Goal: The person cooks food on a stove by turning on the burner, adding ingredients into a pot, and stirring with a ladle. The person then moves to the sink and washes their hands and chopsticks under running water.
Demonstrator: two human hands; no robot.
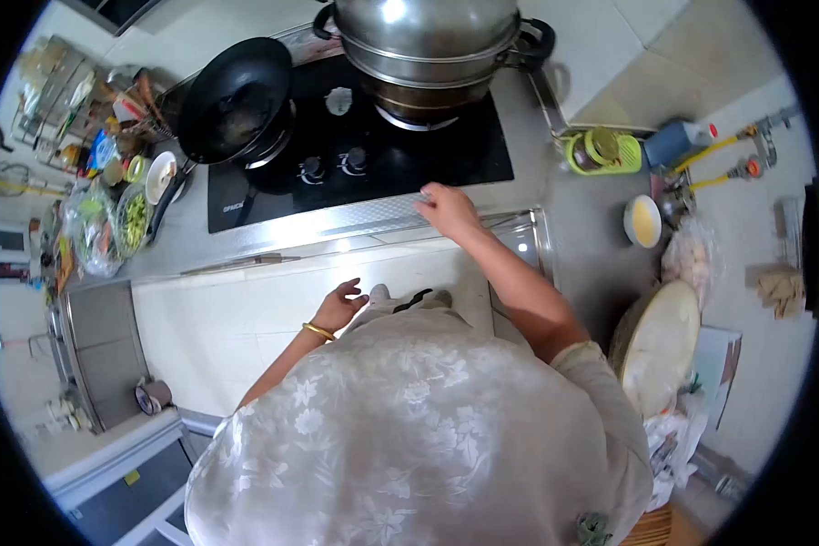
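My right hand (449, 211) is at the front edge of the black gas stove (409, 164), its fingers curled together. What they hold, if anything, is hidden. Lower and to the left, my left hand (338, 308) hangs in front of my body with its fingers apart and nothing in it; a gold bangle (318, 332) circles that wrist. On the left burner a black wok (237, 102) sits tilted, its handle pointing toward me. A large steel steamer pot (432, 59) with dark side handles stands on the right burner. Two control knobs (353, 162) lie between the burners.
Left of the stove are a white bowl (162, 176), a bowl of chopped greens (135, 220) and several bottles. To the right stand a green tray (602, 152) with a jar, a bowl of yellow liquid (643, 221), a plastic bag (689, 259) and a large round board (662, 348).
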